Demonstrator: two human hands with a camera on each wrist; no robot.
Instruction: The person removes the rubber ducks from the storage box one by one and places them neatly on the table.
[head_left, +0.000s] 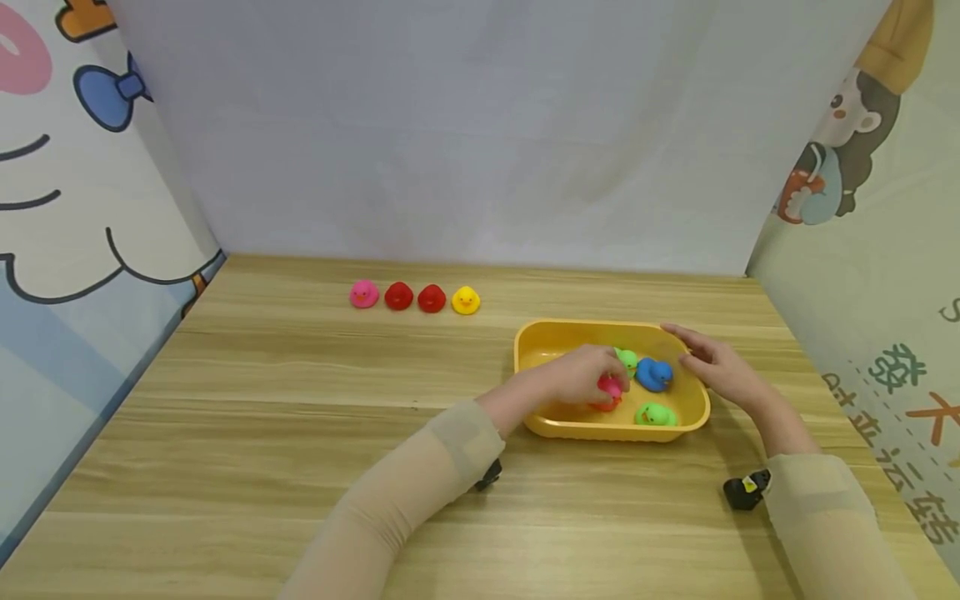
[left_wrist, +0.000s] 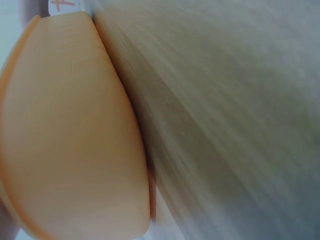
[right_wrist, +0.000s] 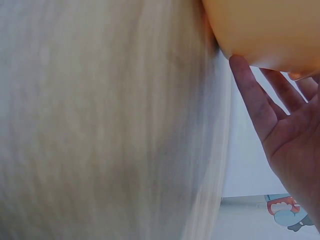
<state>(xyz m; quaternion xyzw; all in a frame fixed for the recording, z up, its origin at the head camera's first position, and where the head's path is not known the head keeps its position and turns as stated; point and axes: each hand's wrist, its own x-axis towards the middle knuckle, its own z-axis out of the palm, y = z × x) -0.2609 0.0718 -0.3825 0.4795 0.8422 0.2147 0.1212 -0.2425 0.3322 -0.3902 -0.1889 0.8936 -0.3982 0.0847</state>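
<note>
A yellow plastic basin [head_left: 555, 431] stands on the table and holds several small rubber ducks. My left hand [head_left: 588, 372] reaches into it from the left, fingertips and thumb pinching a pink duck [head_left: 611, 386]. Beside that hand lie a green duck [head_left: 627, 360], partly hidden by the fingers, a blue duck [head_left: 655, 375], and another green duck [head_left: 656, 414] by the near wall. My right hand [head_left: 718, 367] grips the basin's right end, thumb over the rim; in the right wrist view its fingers [right_wrist: 252, 97] lie against the outer wall. The left wrist view shows the basin's outer side [left_wrist: 75, 125].
Toward the back of the wooden table [head_left: 262, 400] stands a row: a pink duck [head_left: 364, 294], two red ducks [head_left: 399, 296] and a yellow duck [head_left: 466, 301]. A pale cloth [head_left: 480, 133] hangs behind, with printed cloths on both sides.
</note>
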